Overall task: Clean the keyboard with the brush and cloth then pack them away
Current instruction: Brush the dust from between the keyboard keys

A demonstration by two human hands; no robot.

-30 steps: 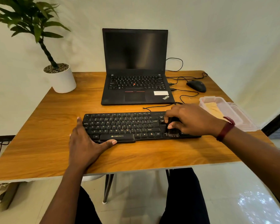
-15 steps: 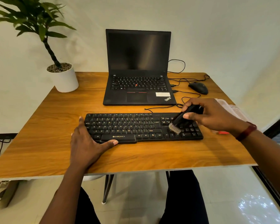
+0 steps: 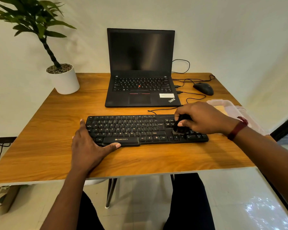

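A black keyboard (image 3: 131,128) lies across the near middle of the wooden table (image 3: 48,146). My right hand (image 3: 201,117) grips a small black brush (image 3: 179,128) and holds its bristles down on the keys near the arrow cluster at the keyboard's right part. My left hand (image 3: 88,146) rests flat at the keyboard's left front corner, thumb stretched along the front edge below the space bar. A yellow cloth (image 3: 220,109) lies in a clear plastic container (image 3: 229,105) at the right edge, partly hidden behind my right hand.
An open black laptop (image 3: 140,83) stands behind the keyboard. A black mouse (image 3: 204,88) with loose cables lies at the back right. A potted plant (image 3: 63,78) in a white pot sits at the back left corner. My knees are under the table's front edge.
My right hand has swept the brush back to the left and down onto the keys, after lifting it to the right over the number pad. The left hand has stayed put.
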